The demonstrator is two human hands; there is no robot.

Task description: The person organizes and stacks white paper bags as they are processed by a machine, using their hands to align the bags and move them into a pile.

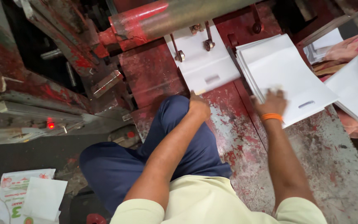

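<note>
White stack (284, 74): many bags piled on the surface (245, 141).
Left hand (199, 105): gripping the emerging bag (206, 68).
Right hand (272, 103): flat, open, pressing the stack.

Matt white bags (284, 74); worn, paint-chipped metal table (245, 141).

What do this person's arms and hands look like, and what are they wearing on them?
Both arms are bare from short, pale yellow shirt sleeves down. The right hand has an orange band around its wrist. The left hand shows no band, glove or ring that I can make out.
</note>
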